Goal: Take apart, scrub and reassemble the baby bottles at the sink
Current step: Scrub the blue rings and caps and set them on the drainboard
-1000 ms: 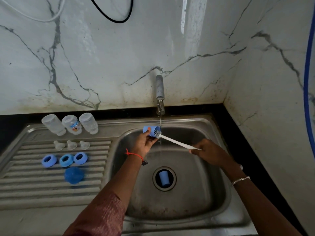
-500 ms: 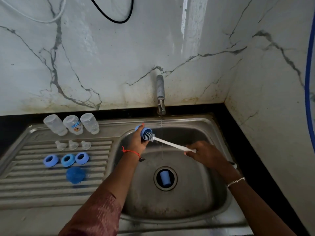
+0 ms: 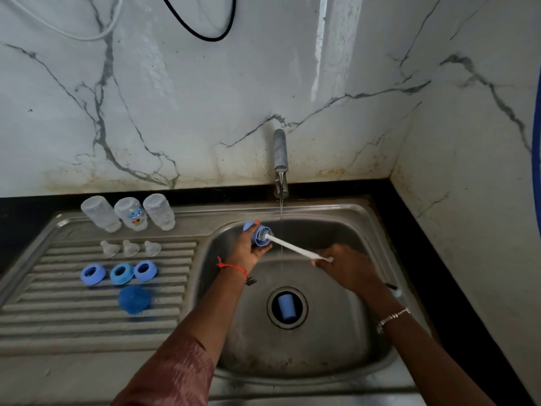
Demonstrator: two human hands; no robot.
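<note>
Clearly disassembly is done: bottles (image 3: 128, 213), teats (image 3: 130, 248), rings (image 3: 120, 273) and a domed cap (image 3: 134, 298) lie on the drainboard (image 3: 73, 317); your left grip (image 3: 248, 250) clasps a blue cap (image 3: 260, 235) over the sink (image 3: 322, 361), your right grip (image 3: 348, 268) clasps the brush (image 3: 292, 246), its head inside that cap; a third cap (image 3: 286, 307) sits in the drain; reassembly remains.

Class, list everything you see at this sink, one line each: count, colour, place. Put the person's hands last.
Sink: one, steel, drainboard on its left.
Tap: one, grey, behind the sink, running.
Bottles: three, clear, back of drainboard.
Teats: three, clear, row before the bottles.
Rings: three, blue, row before the teats.
Dome cap: one, blue, drainboard, nearest the viewer.
Held cap: one, blue, over the sink.
Brush: one, white, head at the held cap's mouth.
Drain cap: one, blue, in the drain hole.
Left hand: one, grips the held cap.
Right hand: one, grips the brush handle.
</note>
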